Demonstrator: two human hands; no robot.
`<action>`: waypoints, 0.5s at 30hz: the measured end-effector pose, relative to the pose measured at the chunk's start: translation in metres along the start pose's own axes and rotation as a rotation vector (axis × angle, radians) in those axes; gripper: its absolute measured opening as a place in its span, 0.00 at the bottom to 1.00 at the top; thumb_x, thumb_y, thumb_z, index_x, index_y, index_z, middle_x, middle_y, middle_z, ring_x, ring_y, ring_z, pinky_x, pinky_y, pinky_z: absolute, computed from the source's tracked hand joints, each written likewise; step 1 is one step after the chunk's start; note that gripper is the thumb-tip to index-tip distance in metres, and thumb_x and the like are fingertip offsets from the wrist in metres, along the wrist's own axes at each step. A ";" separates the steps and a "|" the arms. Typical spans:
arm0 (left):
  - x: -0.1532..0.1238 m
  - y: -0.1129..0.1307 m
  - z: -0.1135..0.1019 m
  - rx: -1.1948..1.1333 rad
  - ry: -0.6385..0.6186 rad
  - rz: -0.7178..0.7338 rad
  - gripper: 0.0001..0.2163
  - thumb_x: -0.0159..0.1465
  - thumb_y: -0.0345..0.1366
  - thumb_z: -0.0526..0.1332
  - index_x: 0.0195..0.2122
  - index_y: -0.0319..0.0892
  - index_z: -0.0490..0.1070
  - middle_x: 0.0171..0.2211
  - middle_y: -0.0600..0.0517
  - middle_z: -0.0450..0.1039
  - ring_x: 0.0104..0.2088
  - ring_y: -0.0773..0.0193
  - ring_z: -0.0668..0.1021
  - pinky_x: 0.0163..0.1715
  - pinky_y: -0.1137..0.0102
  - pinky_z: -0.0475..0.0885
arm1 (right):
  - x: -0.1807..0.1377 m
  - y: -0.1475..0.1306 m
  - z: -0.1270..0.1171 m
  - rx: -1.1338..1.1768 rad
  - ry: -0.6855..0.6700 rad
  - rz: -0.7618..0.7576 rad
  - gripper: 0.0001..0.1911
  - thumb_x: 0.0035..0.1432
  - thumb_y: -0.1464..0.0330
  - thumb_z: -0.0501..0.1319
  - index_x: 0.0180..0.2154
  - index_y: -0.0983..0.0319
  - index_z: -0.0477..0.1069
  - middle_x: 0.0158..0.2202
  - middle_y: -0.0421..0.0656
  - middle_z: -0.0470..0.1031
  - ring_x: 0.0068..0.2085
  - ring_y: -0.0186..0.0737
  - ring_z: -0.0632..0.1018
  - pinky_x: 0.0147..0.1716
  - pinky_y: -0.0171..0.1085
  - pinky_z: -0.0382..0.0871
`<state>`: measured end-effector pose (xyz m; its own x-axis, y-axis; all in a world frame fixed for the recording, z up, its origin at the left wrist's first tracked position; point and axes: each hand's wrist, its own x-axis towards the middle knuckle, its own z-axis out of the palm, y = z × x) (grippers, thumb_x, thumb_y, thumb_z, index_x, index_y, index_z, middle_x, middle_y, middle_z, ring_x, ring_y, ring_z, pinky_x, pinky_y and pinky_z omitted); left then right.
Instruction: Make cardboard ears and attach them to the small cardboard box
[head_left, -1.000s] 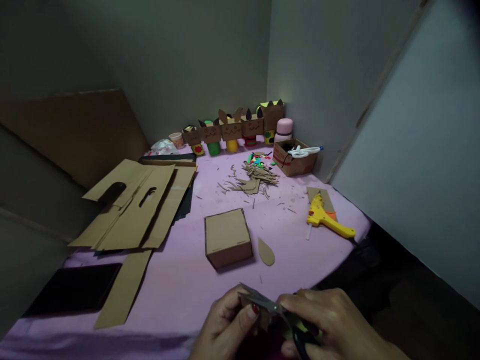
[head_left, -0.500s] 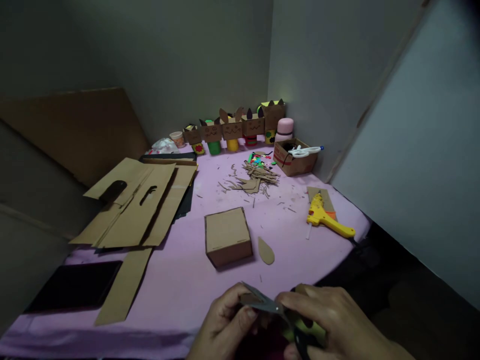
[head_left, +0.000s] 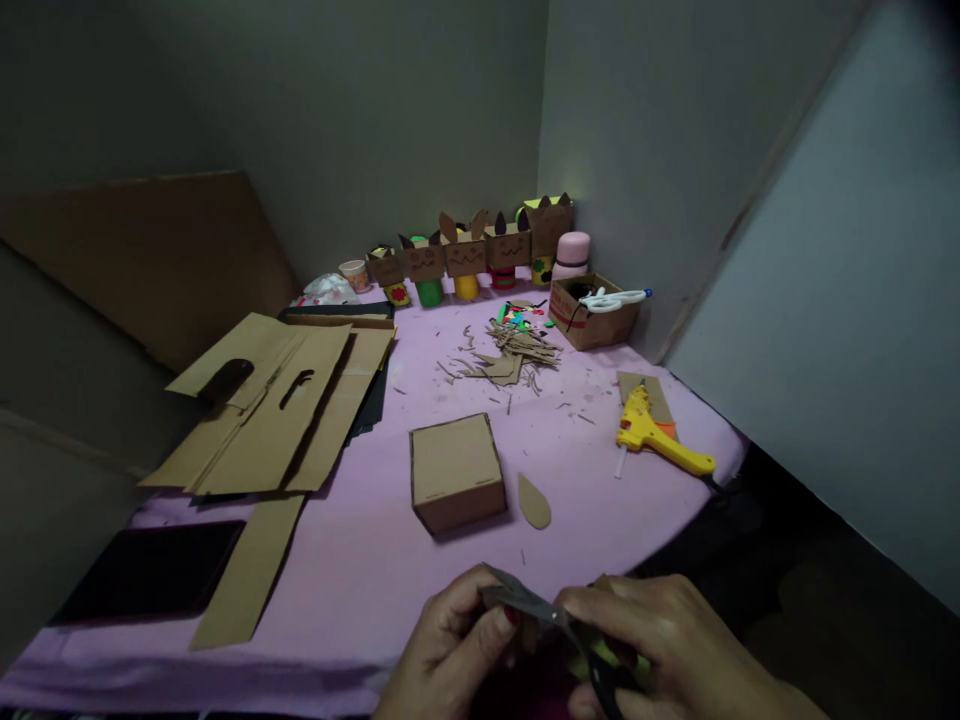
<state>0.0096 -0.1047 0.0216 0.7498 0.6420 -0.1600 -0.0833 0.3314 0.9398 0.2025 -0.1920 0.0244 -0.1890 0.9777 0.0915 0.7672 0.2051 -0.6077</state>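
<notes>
At the table's front edge my right hand (head_left: 652, 640) is closed on the dark handles of a pair of scissors (head_left: 534, 606), whose blades point left. My left hand (head_left: 461, 640) pinches a small piece of brown cardboard (head_left: 528, 632) by the blades; most of the piece is hidden by fingers and scissors. Just beyond my hands lies a teardrop-shaped cardboard cutout (head_left: 534, 502), flat on the cloth. Beside it, to the left, sits a closed cardboard box (head_left: 456, 470) with dark-lined edges.
Flattened cardboard sheets (head_left: 262, 420), a cardboard strip (head_left: 251, 575) and a dark tablet (head_left: 150, 570) lie left. Cardboard scraps (head_left: 517, 352) are heaped mid-table. A yellow glue gun (head_left: 660, 440) rests right. Behind stand cardboard-headed figures (head_left: 465, 255), an open box (head_left: 596, 320) and a pink bottle (head_left: 572, 250).
The scissor blades have come closer together by the cardboard piece. Both hands stay in nearly the same place, and the things on the table have not moved.
</notes>
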 end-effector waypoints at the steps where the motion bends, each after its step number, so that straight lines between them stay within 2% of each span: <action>1: 0.000 0.000 0.000 -0.003 0.005 -0.005 0.10 0.63 0.42 0.61 0.29 0.41 0.71 0.24 0.57 0.65 0.26 0.69 0.66 0.29 0.73 0.61 | 0.000 0.000 0.000 -0.002 -0.005 0.000 0.14 0.47 0.66 0.66 0.39 0.59 0.74 0.27 0.40 0.78 0.26 0.38 0.78 0.24 0.33 0.63; 8: 0.001 -0.003 -0.005 0.050 -0.058 0.023 0.09 0.64 0.41 0.59 0.31 0.42 0.72 0.24 0.57 0.65 0.26 0.70 0.65 0.29 0.73 0.62 | -0.002 0.000 -0.004 -0.002 0.015 -0.027 0.13 0.49 0.62 0.67 0.37 0.59 0.74 0.25 0.39 0.77 0.24 0.36 0.77 0.22 0.32 0.63; 15: 0.000 0.001 -0.003 0.047 -0.051 0.029 0.09 0.64 0.42 0.60 0.30 0.43 0.73 0.23 0.58 0.63 0.24 0.71 0.64 0.31 0.73 0.63 | -0.004 0.000 -0.004 0.005 -0.002 -0.045 0.13 0.52 0.62 0.67 0.40 0.59 0.74 0.25 0.40 0.77 0.24 0.36 0.77 0.23 0.31 0.65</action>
<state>0.0078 -0.1025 0.0213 0.7799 0.6148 -0.1177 -0.0760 0.2796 0.9571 0.2055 -0.1955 0.0278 -0.2244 0.9675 0.1168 0.7552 0.2484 -0.6066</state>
